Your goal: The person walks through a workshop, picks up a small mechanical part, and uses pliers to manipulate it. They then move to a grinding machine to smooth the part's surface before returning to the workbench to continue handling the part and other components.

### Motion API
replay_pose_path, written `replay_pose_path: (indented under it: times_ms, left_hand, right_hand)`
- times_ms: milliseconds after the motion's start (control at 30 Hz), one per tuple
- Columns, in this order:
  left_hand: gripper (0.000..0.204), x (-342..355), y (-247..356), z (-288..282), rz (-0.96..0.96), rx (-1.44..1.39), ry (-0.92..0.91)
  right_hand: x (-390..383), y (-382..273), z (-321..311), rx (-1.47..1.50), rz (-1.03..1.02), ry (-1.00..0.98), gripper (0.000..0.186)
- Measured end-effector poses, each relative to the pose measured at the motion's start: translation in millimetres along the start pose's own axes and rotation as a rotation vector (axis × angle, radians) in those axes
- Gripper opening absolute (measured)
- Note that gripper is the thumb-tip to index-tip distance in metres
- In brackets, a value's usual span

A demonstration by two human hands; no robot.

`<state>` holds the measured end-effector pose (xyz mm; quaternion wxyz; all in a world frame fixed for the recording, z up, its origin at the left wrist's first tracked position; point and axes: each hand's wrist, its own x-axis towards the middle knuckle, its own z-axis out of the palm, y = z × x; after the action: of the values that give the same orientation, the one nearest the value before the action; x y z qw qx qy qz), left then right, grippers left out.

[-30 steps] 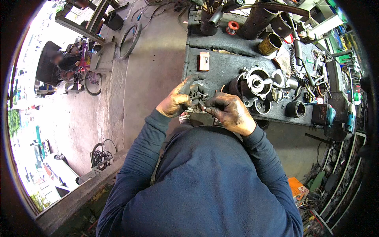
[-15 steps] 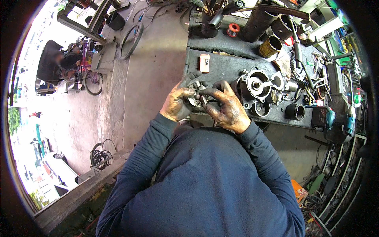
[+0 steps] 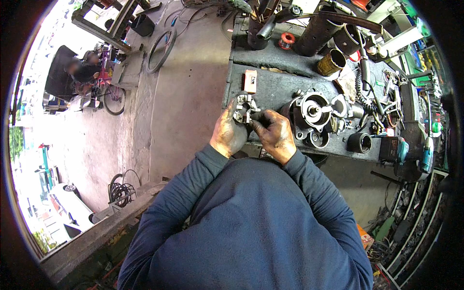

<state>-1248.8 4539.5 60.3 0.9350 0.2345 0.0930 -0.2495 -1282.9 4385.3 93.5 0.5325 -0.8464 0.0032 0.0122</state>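
Observation:
My left hand (image 3: 228, 131), dark with grease, grips a small round metal part with several lugs (image 3: 244, 109) and holds it up over the near left corner of the workbench (image 3: 270, 87). My right hand (image 3: 274, 134), equally greasy, has its fingertips pinched on the right side of that same part. Both blue-sleeved forearms come up from below. Just right of my hands on the bench lies a larger round metal housing (image 3: 314, 110) with a centre shaft.
On the bench lie a small box (image 3: 250, 80), a brass-coloured can (image 3: 331, 62), a black cup-shaped piece (image 3: 359, 142), dark pipes (image 3: 319, 30) and a coiled cable (image 3: 361, 92). A teal power tool (image 3: 427, 154) lies at right. Left is a concrete floor, a bicycle (image 3: 107, 94) and a seated person (image 3: 79, 72).
Both hands have lifted the small part slightly up and left, away from the bench's near edge, and my right fingers have shifted onto its side.

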Motion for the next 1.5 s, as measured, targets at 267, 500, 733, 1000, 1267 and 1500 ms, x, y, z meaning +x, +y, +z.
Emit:
replay_pose_path:
  times_ms: [267,500,733,1000,1267,1500]
  left_hand:
    - [0.061,5.7,21.4,11.3,0.022,-0.017,0.25]
    - [0.043,1.1,33.8,-1.9,-0.113,-0.072,0.12]
    - [0.037,6.8,25.4,-16.1,-0.178,0.004,0.093]
    - [0.039,5.9,24.9,-14.2,-0.254,-0.033,0.087]
    - [0.04,0.1,27.2,-4.1,-0.297,0.077,0.142]
    - [0.036,3.6,24.9,-7.5,-0.281,0.041,0.043]
  right_hand:
    - [-3.8,-2.0,-7.2,0.01,-0.253,-0.187,0.02]
    - [3.0,-4.7,-19.0,-0.126,-0.297,-0.115,0.017]
    - [1.4,-4.9,-17.9,-0.197,-0.296,-0.118,0.018]
    - [-1.2,-7.7,-18.5,-0.223,-0.292,-0.164,0.015]
    - [-1.3,-7.5,-12.7,-0.254,-0.226,-0.113,0.016]
    - [2.3,-0.2,-3.7,-0.265,-0.158,-0.05,0.018]
